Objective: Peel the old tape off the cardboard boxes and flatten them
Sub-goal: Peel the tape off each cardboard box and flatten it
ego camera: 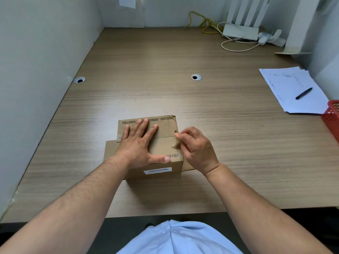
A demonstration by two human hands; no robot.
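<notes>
Desk (165, 88) in wood grain fills most of the view, walled on the left and at the back. Box (161, 145) of brown cardboard sits near the front edge, in the middle, its top flaps closed with printed text on them. One side flap sticks out flat at its left.

Papers (293, 88) lie in a stack at the right edge. A white router (242, 30) stands at the far right corner with cables (236, 45) looped beside it.

Left hand (136, 145) lies flat on the box top, fingers spread and straight, thumb stretched along the near flap. Right hand (196, 147) is at the box's right edge by the seam, thumb and fingertips curled together in a pinch.

A red basket (332, 118) shows partly at the right, touching the papers. A black pen (304, 93) rests on the papers. A white label (158, 170) is stuck on the box's front face. Tape (175, 144), a crumpled brownish scrap, is held in the right hand's pinch, lifted off the seam.
</notes>
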